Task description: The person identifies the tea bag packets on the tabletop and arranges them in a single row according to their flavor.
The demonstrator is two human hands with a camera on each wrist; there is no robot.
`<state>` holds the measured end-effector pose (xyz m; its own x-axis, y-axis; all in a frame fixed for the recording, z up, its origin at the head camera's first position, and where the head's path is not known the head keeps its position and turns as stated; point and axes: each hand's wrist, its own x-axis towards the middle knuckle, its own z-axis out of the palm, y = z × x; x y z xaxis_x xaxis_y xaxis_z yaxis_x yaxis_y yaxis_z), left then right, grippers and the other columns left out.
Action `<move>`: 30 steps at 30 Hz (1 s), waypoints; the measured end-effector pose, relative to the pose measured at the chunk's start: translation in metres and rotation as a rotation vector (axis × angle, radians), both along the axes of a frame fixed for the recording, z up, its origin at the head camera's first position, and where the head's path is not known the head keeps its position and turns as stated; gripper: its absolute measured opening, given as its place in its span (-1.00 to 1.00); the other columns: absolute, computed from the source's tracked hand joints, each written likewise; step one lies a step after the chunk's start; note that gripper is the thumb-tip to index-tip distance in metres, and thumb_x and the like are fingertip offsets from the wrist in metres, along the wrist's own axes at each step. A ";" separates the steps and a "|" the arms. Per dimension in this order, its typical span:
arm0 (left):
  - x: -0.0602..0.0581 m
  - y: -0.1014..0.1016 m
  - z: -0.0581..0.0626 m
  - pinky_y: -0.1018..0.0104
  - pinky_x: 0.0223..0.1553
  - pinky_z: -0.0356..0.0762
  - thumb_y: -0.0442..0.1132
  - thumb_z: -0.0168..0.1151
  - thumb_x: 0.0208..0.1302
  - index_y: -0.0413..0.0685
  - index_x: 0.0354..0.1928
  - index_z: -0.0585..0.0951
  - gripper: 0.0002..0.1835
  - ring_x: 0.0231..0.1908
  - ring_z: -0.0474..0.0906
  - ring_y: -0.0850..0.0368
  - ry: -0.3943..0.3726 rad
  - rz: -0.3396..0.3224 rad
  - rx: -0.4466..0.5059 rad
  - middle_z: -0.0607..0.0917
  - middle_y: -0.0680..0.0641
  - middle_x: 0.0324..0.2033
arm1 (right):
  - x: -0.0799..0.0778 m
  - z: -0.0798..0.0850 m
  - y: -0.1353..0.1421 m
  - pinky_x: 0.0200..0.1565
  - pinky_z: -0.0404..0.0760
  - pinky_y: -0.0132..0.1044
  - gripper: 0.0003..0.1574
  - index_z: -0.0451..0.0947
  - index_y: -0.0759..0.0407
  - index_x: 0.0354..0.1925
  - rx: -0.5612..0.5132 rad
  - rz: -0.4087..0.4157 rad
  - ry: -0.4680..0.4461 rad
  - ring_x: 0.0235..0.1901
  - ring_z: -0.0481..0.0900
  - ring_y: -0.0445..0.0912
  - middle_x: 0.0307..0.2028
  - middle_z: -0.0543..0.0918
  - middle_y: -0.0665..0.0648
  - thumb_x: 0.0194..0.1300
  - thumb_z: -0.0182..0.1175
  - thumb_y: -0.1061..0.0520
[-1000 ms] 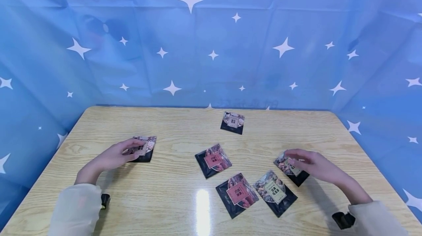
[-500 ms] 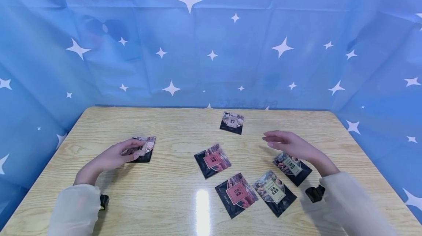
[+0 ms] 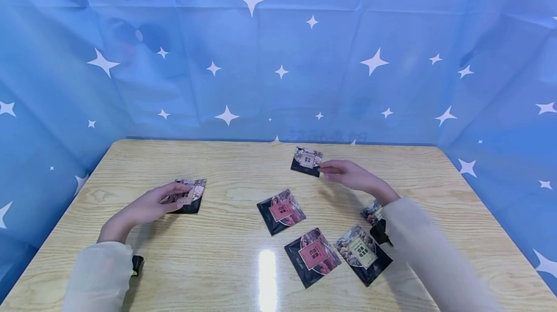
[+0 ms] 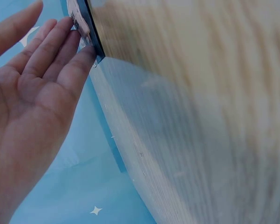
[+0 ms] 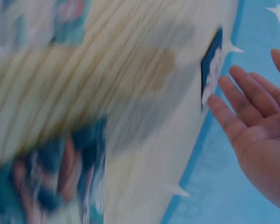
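My left hand (image 3: 152, 203) rests over a flat packet with a pale pink label (image 3: 197, 191) at the table's left. In the left wrist view its fingers are nearly straight, with the fingertips on the face of this packet (image 4: 80, 21) and the thumb apart. Toward the back, my right hand (image 3: 350, 175) hovers with its fingertips right at the near corner of another pale pink-labelled packet (image 3: 306, 159). The right wrist view shows those fingers (image 5: 245, 100) extended and loose, holding nothing, beside the packet (image 5: 211, 70).
Two red-labelled packets (image 3: 282, 211) lie mid-table, one nearer me. A green-labelled packet (image 3: 363, 254) lies beside the nearer one. Another packet (image 3: 371, 212) is partly hidden under my right sleeve (image 3: 428, 249). A blue star-patterned cloth (image 3: 278, 94) surrounds the wood-grain table (image 3: 226, 167).
My right hand has left the green-labelled packet at the right and moved left and away from me to the back packet. My left hand and the packets have stayed in place.
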<state>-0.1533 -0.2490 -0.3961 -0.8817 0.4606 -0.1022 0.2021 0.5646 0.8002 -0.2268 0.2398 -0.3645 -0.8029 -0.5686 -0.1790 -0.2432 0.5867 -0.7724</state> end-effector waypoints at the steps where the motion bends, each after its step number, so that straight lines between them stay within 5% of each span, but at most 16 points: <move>1: 0.000 0.000 0.000 -0.17 0.05 0.34 -0.32 0.04 0.36 -0.31 0.24 0.32 -0.56 0.21 0.18 -0.38 0.002 0.000 -0.002 0.30 -0.42 0.21 | -0.002 -0.002 -0.003 0.16 0.33 0.03 -0.37 0.15 0.50 0.28 -0.005 0.000 -0.003 0.20 0.31 0.25 0.21 0.33 0.44 0.40 0.00 0.15; 19: 0.001 0.001 0.002 -0.17 0.07 0.32 -0.27 0.03 0.38 -0.32 0.24 0.32 -0.55 0.21 0.18 -0.38 -0.013 0.004 -0.002 0.30 -0.42 0.21 | -0.010 -0.017 -0.024 0.23 0.22 0.06 -0.36 0.12 0.43 0.32 0.071 -0.022 -0.061 0.27 0.18 0.24 0.28 0.23 0.40 0.44 -0.08 0.08; 30: 0.001 0.001 0.002 -0.17 0.06 0.34 -0.42 0.02 0.33 -0.33 0.24 0.32 -0.56 0.20 0.19 -0.38 -0.002 0.000 0.000 0.29 -0.43 0.21 | -0.011 -0.013 -0.045 0.24 0.20 0.05 -0.39 0.18 0.31 0.34 0.120 -0.014 -0.091 0.28 0.18 0.20 0.30 0.25 0.33 0.44 -0.08 0.05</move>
<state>-0.1526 -0.2482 -0.3945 -0.8817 0.4601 -0.1040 0.2003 0.5649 0.8005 -0.2379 0.1952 -0.3776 -0.7878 -0.5280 -0.3171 -0.1670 0.6786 -0.7152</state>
